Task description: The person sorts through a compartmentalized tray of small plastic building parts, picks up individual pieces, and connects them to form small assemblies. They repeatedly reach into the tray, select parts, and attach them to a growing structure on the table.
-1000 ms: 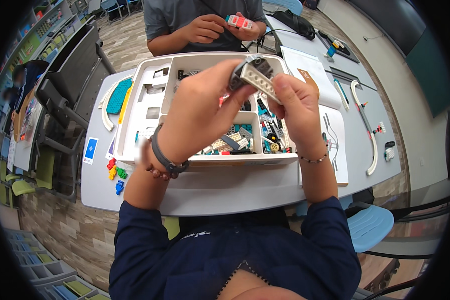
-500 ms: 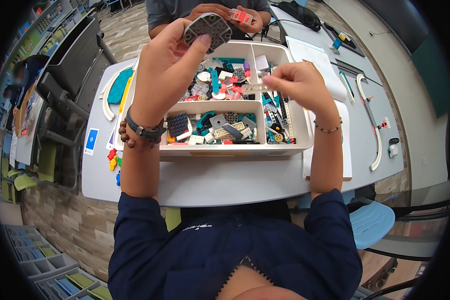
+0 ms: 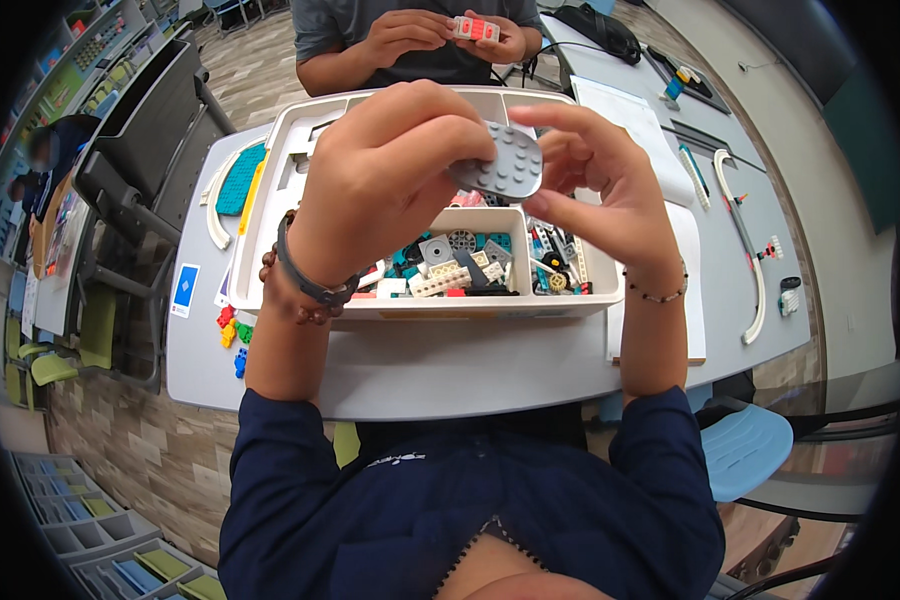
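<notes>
I see a blue square card point(image 3: 185, 290) at nine o'clock of the sorting tray point(image 3: 270, 210). My left hand point(image 3: 380, 190) pinches the grey studded plate point(image 3: 500, 165); right hand point(image 3: 600, 185), half-open, fingers it.

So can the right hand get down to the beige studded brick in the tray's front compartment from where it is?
Probably yes. The right hand hovers just above the tray, holding nothing firmly, and the beige brick lies exposed on top; only the grey rounded plate in the left hand sits nearby.

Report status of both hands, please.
Left hand grips grey studded plate. Right hand open, fingertips near it. Both above white parts tray.
</notes>
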`<act>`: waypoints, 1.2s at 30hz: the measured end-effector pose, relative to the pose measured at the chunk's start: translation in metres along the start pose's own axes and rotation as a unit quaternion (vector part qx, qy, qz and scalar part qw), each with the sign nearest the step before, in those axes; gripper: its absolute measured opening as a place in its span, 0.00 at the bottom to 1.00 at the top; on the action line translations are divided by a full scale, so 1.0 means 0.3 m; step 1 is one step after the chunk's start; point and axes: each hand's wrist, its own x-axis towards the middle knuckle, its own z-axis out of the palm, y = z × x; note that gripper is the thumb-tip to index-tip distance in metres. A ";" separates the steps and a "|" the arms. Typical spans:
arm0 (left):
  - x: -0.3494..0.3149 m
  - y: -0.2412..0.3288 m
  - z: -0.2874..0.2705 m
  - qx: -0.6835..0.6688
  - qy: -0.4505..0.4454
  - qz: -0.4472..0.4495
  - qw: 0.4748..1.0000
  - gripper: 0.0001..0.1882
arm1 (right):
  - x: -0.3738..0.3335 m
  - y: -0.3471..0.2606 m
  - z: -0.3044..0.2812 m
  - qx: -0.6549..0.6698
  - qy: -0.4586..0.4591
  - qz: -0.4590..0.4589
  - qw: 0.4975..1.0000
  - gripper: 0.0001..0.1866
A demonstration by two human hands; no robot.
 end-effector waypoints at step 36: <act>0.007 0.045 -0.095 0.011 -0.145 -0.203 0.968 0.06 | -0.525 -0.061 -0.692 -0.330 0.311 0.324 0.830 0.16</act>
